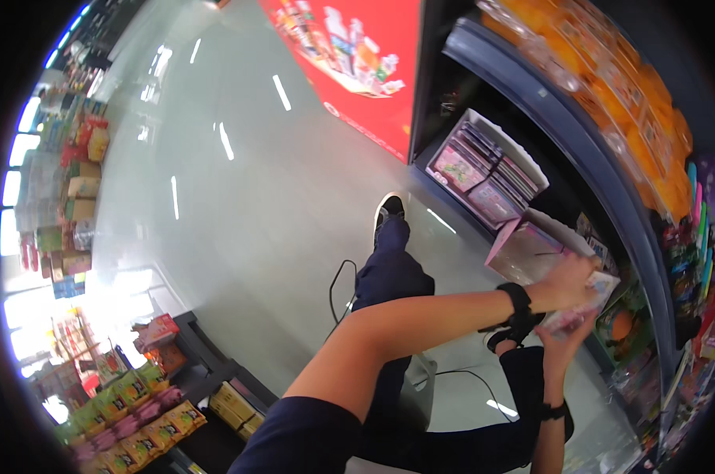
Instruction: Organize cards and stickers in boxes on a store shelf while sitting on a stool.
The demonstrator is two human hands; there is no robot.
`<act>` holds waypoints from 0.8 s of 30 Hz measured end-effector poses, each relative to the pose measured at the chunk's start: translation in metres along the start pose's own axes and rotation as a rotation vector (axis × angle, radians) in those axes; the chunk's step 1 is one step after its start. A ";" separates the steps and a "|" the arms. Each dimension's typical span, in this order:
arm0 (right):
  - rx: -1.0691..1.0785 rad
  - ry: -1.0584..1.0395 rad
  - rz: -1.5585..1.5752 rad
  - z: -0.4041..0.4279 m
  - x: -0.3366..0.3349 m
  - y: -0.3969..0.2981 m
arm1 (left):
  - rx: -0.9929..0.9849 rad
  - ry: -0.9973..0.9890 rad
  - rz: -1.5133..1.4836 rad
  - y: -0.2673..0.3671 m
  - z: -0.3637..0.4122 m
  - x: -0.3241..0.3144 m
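Both my hands are at the right, by the lower shelf, on one small pink-and-white package [594,291]. My left hand [562,283], with a black band at its wrist, grips its upper part from above. From below, my right hand [565,346] holds its lower part; motion blur hides the detail. Just past my left hand stands an open pink display box [520,249] with a few flat items inside. Beside it a white-walled display box [440,172] is filled with rows of thin, mostly pink and purple packs.
A dark shelf edge [571,112] curves above the boxes, with orange packages [624,89] on top. A red printed panel [369,65] stands at the shelf's end. A black cable [331,290] lies on the floor near my leg. Snack bags [156,435] hang at lower left.
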State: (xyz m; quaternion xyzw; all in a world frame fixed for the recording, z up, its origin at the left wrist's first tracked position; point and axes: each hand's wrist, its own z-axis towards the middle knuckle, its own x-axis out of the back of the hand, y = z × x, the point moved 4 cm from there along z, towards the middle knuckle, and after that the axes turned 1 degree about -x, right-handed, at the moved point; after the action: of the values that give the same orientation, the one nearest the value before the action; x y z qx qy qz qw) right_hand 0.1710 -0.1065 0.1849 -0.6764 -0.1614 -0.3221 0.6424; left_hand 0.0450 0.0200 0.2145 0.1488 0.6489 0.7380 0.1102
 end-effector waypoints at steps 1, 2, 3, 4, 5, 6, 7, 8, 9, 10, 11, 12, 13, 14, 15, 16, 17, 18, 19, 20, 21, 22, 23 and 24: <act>-0.095 -0.081 0.161 0.006 -0.001 0.020 | -0.009 -0.007 0.101 0.003 0.003 0.006; -0.124 -0.126 0.242 0.021 -0.010 0.040 | 0.083 -0.060 0.165 -0.002 0.010 0.013; -0.170 -0.185 0.333 0.037 -0.021 0.055 | 0.197 -0.117 0.236 -0.005 0.014 0.030; -0.138 -0.144 0.471 0.050 -0.044 0.021 | 0.154 -0.024 0.456 -0.021 0.012 0.045; -0.136 -0.086 0.365 0.059 -0.035 0.026 | 0.225 -0.131 0.398 -0.020 0.022 0.043; -0.254 -0.009 0.345 0.064 -0.037 0.013 | 0.227 -0.081 0.399 -0.016 0.024 0.047; -0.371 -0.058 0.456 0.070 -0.039 0.000 | 0.182 -0.013 0.423 -0.022 0.022 0.049; -0.541 -0.065 0.568 0.076 -0.037 -0.004 | 0.174 -0.047 0.403 -0.028 0.025 0.042; -0.525 -0.099 0.738 0.080 -0.036 -0.009 | 0.173 -0.084 0.396 -0.038 0.025 0.040; -0.538 -0.070 0.680 0.086 -0.033 -0.009 | 0.143 -0.077 0.377 -0.048 0.029 0.042; -0.551 -0.046 0.620 0.092 -0.029 -0.007 | 0.112 -0.066 0.357 -0.057 0.032 0.045; -0.569 -0.031 0.616 0.099 -0.023 0.003 | 0.118 -0.087 0.348 -0.062 0.035 0.043; -0.568 -0.022 0.589 0.104 -0.018 0.010 | 0.146 -0.128 0.323 -0.067 0.035 0.041; -0.567 -0.017 0.560 0.109 -0.013 0.016 | 0.175 -0.165 0.297 -0.071 0.035 0.039; -0.581 -0.011 0.560 0.115 -0.009 0.017 | 0.182 -0.178 0.294 -0.074 0.034 0.039; -0.569 -0.171 0.486 0.119 -0.013 0.012 | 0.076 -0.172 0.373 -0.075 0.031 0.040; -0.552 -0.333 0.412 0.119 -0.020 0.008 | -0.031 -0.165 0.449 -0.075 0.027 0.041; -0.429 -0.308 0.250 0.121 -0.022 0.005 | -0.083 -0.157 0.456 -0.077 0.026 0.042; -0.438 -0.310 0.253 0.118 -0.026 0.006 | -0.076 -0.164 0.456 -0.081 0.024 0.042; -0.304 -0.290 0.127 0.116 -0.029 0.005 | -0.069 -0.178 0.468 -0.085 0.021 0.042; -0.166 -0.264 -0.003 0.116 -0.031 0.006 | -0.068 -0.191 0.478 -0.089 0.020 0.041; -0.083 -0.249 0.000 0.116 -0.036 0.012 | -0.022 -0.210 0.468 -0.094 0.020 0.041; -0.087 -0.247 0.001 0.113 -0.038 0.019 | -0.022 -0.215 0.468 -0.095 0.017 0.039; -0.083 -0.270 0.019 0.111 -0.043 0.021 | -0.038 -0.170 0.655 -0.095 0.013 0.041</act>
State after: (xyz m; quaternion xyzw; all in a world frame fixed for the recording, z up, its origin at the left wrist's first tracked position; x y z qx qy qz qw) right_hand 0.1781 0.0077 0.1447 -0.7412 -0.2264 -0.2285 0.5892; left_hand 0.0090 0.0595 0.1253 0.4084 0.5413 0.7310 -0.0764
